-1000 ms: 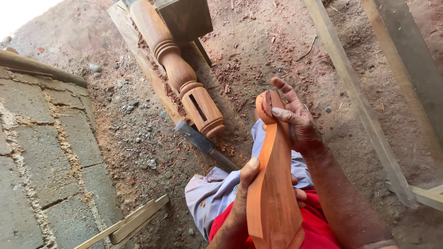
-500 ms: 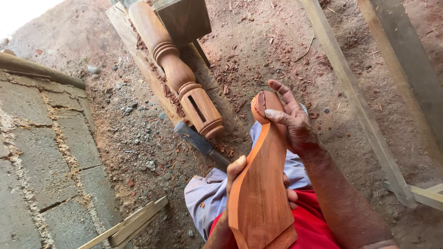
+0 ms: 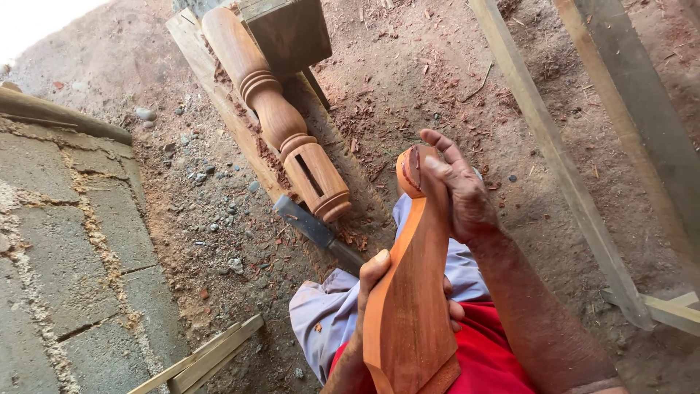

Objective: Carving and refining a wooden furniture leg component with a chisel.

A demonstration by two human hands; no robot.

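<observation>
Curved wooden leg [image 3: 412, 292]: reddish-brown carved piece, held upright and slightly tilted above the person's lap, its narrow rounded end uppermost and its broad end toward the body.

Right hand [image 3: 463, 197]: wrapped over the narrow upper end of the curved wooden leg; the fingers close around the far side and one finger stands extended above the rounded tip. The hand is clamped on the piece.

Left hand [image 3: 372, 292]: positioned on the left edge of the curved wooden leg at its broad lower part. The thumb lies along the front face and fingertips show past the opposite edge, so this hand also grips the piece.

Surroundings, referenced to the curved wooden leg:
- Turned wooden post [image 3: 281, 120]: lies on the ground up and to the left, near but apart, resting along a flat plank [image 3: 197, 62]. It has ringed beads and a slotted end that points toward the leg.
- Chisel [image 3: 313, 232]: lies on the ground just left of the leg, below the slotted end of the post.
- Wood chips [image 3: 364, 138]: scattered on the dirt between the post and the leg.
- Concrete block wall [image 3: 65, 248]: far left.
- Long timber strips [image 3: 561, 160]: to the right, running diagonally.
- Red garment [image 3: 496, 357]: directly behind the broad end.
</observation>
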